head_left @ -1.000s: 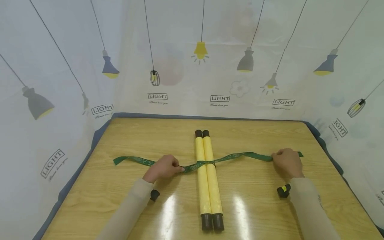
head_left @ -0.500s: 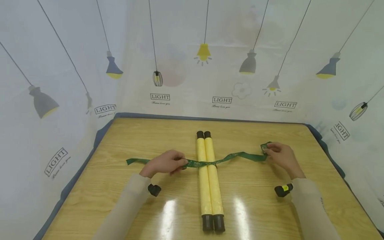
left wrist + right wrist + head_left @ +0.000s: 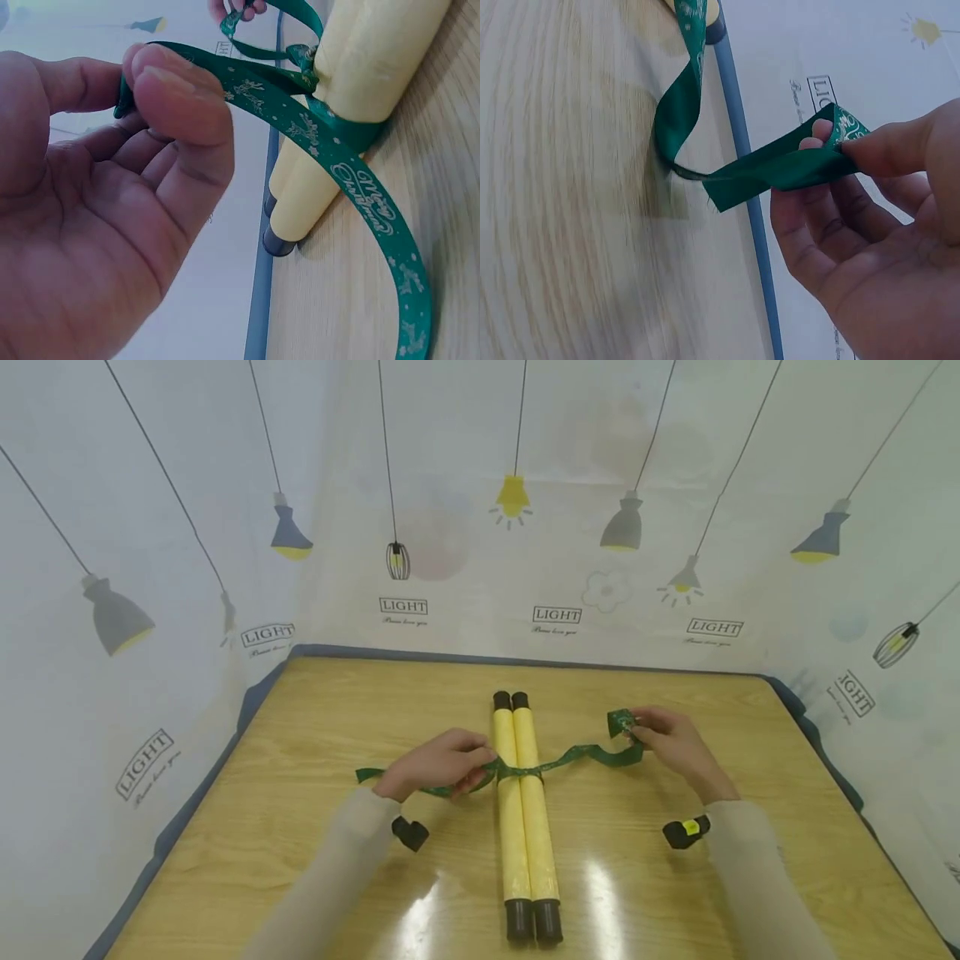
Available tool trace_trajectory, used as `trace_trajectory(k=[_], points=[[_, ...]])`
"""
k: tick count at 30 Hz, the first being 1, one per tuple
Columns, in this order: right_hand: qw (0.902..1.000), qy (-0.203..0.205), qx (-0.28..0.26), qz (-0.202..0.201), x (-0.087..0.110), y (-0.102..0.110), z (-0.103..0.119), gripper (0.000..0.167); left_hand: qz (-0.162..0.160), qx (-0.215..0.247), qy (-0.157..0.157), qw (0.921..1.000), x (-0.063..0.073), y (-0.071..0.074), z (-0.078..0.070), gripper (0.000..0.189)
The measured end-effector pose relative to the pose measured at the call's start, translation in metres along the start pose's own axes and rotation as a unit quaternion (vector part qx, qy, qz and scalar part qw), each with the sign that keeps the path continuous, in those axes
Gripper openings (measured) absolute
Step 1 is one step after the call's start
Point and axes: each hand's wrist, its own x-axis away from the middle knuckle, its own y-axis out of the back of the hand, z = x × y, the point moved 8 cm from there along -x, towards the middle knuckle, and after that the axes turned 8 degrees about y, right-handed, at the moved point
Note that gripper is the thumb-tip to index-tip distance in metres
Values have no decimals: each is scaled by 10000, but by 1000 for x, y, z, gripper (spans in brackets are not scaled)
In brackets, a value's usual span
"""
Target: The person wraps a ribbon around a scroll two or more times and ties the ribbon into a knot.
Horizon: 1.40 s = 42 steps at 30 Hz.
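A: Margins on the desk [image 3: 810,777]?
B: Yellow rods [image 3: 531,822] lie near-to-far, mid-width, well apart from left and right edges. Dark far caps [image 3: 502,700] sit short of the far edge.
A: Green ribbon [image 3: 365,199]?
B: Wrapped round both rods, tails running left and right.
A: Grip?
B: Left hand [image 3: 437,764] pinches it just left of the rods. Right hand [image 3: 678,745] pinches a folded stretch out right, well in from the right edge.

Left grip [image 3: 441,762] and right grip [image 3: 681,747] hold a green ribbon [image 3: 579,752] around two yellow tubes [image 3: 514,839].
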Motion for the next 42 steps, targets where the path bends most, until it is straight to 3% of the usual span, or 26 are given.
trace_trajectory(k=[12,25,31,36,42], points=[[9974,557,160,422,-24,-40,35,37,47,370,-229,9990,-10,-7,-15,37],[9872,1159,-28,1095,-52,-99,81,37,48,448,-195,9988,-14,-4,-16,36],[9852,1095,-1,1318,-60,-120,94,37,71,436,-191,9988,-14,-3,-17,41],[9837,1107,288,1386,-62,-127,94,37,10,441,-197,9988,-15,-2,-16,36],[9854,1188,543,1094,-52,-117,99,32,-44,554,-75,9984,-14,1,-16,32]])
